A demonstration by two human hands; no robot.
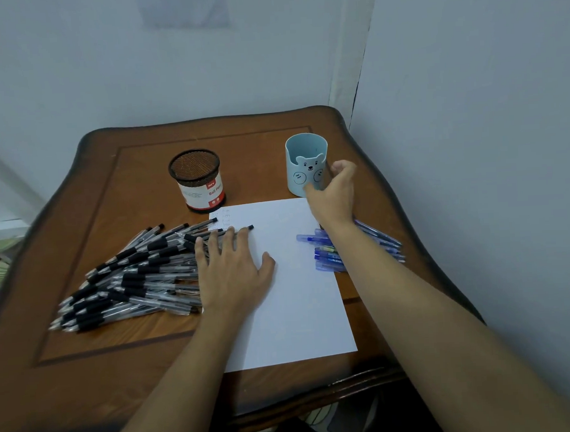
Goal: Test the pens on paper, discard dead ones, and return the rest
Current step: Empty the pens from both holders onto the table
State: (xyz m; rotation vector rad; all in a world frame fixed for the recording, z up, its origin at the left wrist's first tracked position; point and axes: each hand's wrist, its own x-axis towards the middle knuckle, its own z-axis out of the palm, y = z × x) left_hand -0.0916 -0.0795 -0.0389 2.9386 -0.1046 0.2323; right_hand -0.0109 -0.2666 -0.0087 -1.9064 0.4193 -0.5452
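Pens lie in two heaps on either side of the paper [298, 297]. The black pens [131, 273] are in a large fan to its left. The blue pens [325, 256] are in a smaller bunch at its right edge, partly under the right forearm. Sorting them by colour probably keeps each lot tied to its own holder. A few faint test marks [221, 219] sit at the sheet's top left corner, so most of it is free for scribbling.

The left hand [233, 271] lies flat with fingers spread. Its palm is on the sheet and its fingertips are on the nearest black pens, likely to pin the sheet down. The right hand [334, 196] reaches past the sheet to the blue cup [302, 162], thumb on its front and fingers curled round its right side, apparently gripping it to shift it. That cup looks empty from here. The mesh cup [197, 180] stands just beyond the sheet's far left corner. Everything rests on the wooden bench [120, 373], which is set into a corner of the walls.
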